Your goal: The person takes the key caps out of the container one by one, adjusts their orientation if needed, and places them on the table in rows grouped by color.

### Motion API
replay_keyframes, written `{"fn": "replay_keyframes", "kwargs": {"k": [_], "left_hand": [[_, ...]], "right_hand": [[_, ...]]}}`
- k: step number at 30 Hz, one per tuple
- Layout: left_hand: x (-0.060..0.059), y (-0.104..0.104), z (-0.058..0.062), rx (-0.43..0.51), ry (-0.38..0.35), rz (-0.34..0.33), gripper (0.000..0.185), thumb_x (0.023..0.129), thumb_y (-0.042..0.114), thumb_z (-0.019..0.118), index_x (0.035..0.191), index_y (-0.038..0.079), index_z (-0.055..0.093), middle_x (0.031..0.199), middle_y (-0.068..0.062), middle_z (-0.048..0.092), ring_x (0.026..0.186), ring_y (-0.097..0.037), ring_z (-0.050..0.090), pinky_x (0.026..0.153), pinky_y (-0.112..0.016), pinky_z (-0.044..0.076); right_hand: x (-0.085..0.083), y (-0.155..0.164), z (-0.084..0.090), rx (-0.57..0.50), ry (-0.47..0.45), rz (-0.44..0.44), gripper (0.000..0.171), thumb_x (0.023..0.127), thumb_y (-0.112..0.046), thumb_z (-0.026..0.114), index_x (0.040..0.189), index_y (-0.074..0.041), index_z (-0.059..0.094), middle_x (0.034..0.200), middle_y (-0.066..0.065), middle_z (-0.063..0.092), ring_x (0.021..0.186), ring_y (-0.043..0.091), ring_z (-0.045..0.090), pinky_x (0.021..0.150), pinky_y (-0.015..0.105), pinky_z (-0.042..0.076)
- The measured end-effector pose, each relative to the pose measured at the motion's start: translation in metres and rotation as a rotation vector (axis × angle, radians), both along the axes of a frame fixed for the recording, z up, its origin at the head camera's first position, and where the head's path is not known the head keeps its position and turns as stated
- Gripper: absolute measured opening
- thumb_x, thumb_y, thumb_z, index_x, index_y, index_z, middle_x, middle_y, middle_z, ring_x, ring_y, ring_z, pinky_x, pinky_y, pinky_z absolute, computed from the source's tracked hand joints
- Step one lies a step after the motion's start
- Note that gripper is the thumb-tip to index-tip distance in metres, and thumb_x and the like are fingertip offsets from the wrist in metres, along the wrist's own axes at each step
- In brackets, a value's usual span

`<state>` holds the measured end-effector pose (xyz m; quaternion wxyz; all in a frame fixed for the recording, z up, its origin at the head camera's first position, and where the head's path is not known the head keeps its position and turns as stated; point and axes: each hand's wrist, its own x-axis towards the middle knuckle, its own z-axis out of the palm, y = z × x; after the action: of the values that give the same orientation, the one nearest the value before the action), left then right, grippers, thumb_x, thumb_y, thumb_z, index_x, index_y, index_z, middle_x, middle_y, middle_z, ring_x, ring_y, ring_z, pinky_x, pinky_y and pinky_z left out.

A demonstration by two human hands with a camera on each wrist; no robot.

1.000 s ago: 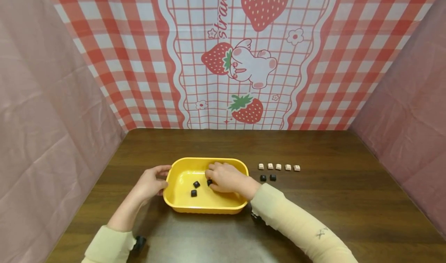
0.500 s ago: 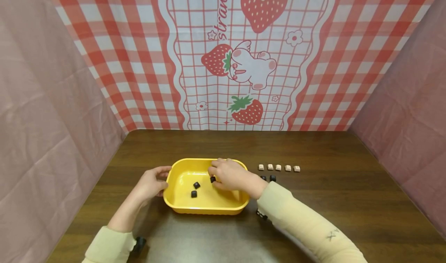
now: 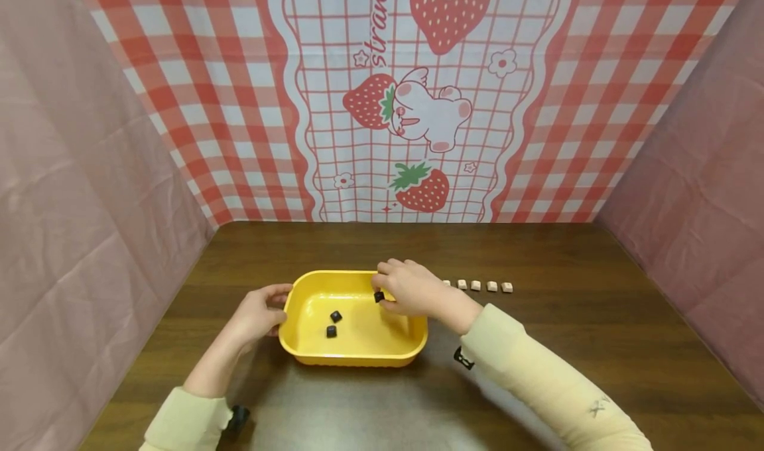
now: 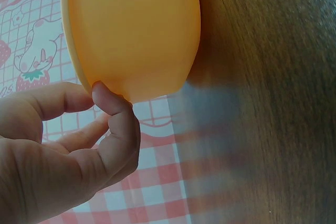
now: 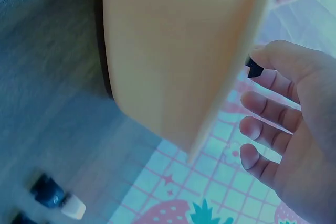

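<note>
My right hand (image 3: pixel 412 288) pinches a black keycap (image 3: pixel 379 296) between thumb and index finger above the right side of a yellow plastic basin (image 3: pixel 358 360). In the right wrist view the pinched keycap (image 5: pixel 254 67) is just beyond the rim, and the other fingers are loosely bent. At the basin's left end my left hand (image 3: pixel 253 315) holds the rim, its curled fingertips (image 4: pixel 107 98) against the outside. On the basin floor lie two more black keycaps, one (image 3: pixel 336 316) slightly behind the other (image 3: pixel 331 331).
Right of the basin, a row of several white keycaps (image 3: pixel 475 286) lies on the brown wooden table (image 3: pixel 567 331); my right hand partly covers its left end. Black keycaps (image 5: pixel 47 190) near the row show in the right wrist view. A strawberry-print cloth (image 3: pixel 418 106) hangs behind.
My right hand has risen from the basin floor and moved right with the pinched black keycap, now covering the black keycaps on the table in the head view. The left hand stays on the rim.
</note>
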<state>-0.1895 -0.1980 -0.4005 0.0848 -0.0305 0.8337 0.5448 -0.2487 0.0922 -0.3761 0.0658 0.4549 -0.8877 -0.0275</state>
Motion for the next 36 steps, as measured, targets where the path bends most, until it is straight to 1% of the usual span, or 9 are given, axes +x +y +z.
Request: {"fn": "replay_keyframes", "kwargs": {"k": [4, 14, 19, 23, 30, 36], "left_hand": [[0.0, 0.0, 0.0, -0.006, -0.001, 0.001, 0.059, 0.077, -0.013, 0.054, 0.135, -0.006, 0.044, 0.118, -0.027, 0.053, 0.067, -0.019, 0.057, 0.05, -0.028, 0.048], [0.0, 0.001, 0.0, -0.014, 0.0, 0.007, 0.059, 0.076, -0.013, 0.053, 0.134, -0.006, 0.045, 0.117, -0.027, 0.053, 0.063, -0.018, 0.055, 0.05, -0.03, 0.049], [0.0, 0.002, 0.0, -0.011, 0.002, 0.007, 0.059, 0.076, -0.013, 0.053, 0.134, -0.006, 0.045, 0.117, -0.027, 0.053, 0.062, -0.018, 0.054, 0.05, -0.03, 0.048], [0.0, 0.003, -0.001, -0.015, 0.001, 0.011, 0.058, 0.077, -0.013, 0.053, 0.134, -0.005, 0.045, 0.116, -0.027, 0.054, 0.061, -0.017, 0.054, 0.049, -0.028, 0.047], [-0.001, 0.002, -0.002, -0.022, -0.008, 0.017, 0.056, 0.079, -0.012, 0.053, 0.135, -0.004, 0.045, 0.117, -0.027, 0.053, 0.065, -0.02, 0.056, 0.05, -0.027, 0.048], [-0.001, 0.002, -0.002, -0.027, -0.011, 0.018, 0.056, 0.08, -0.012, 0.053, 0.135, -0.004, 0.045, 0.117, -0.027, 0.053, 0.066, -0.021, 0.056, 0.051, -0.028, 0.049]], "right_hand": [[0.001, 0.009, 0.006, -0.016, 0.007, -0.006, 0.018, 0.084, -0.032, 0.068, 0.097, -0.02, 0.064, 0.093, -0.003, 0.055, 0.089, 0.016, 0.052, 0.069, 0.033, 0.044], [0.004, 0.034, 0.023, -0.035, 0.022, -0.024, 0.018, 0.082, -0.03, 0.07, 0.096, -0.018, 0.065, 0.09, -0.001, 0.057, 0.087, 0.018, 0.053, 0.07, 0.035, 0.047], [0.004, 0.049, 0.027, -0.061, 0.037, -0.034, 0.017, 0.081, -0.027, 0.072, 0.094, -0.018, 0.066, 0.089, -0.001, 0.057, 0.085, 0.019, 0.053, 0.068, 0.035, 0.047], [0.005, 0.063, 0.03, -0.083, 0.049, -0.059, 0.018, 0.079, -0.028, 0.074, 0.092, -0.019, 0.065, 0.087, -0.003, 0.055, 0.085, 0.018, 0.053, 0.067, 0.034, 0.046], [0.006, 0.087, 0.031, -0.11, 0.065, -0.123, 0.017, 0.077, -0.028, 0.075, 0.09, -0.021, 0.065, 0.086, -0.005, 0.055, 0.083, 0.016, 0.052, 0.068, 0.034, 0.047], [0.006, 0.106, 0.025, -0.118, 0.082, -0.147, 0.018, 0.075, -0.027, 0.076, 0.089, -0.02, 0.066, 0.086, -0.004, 0.055, 0.081, 0.016, 0.053, 0.067, 0.035, 0.048]]}}
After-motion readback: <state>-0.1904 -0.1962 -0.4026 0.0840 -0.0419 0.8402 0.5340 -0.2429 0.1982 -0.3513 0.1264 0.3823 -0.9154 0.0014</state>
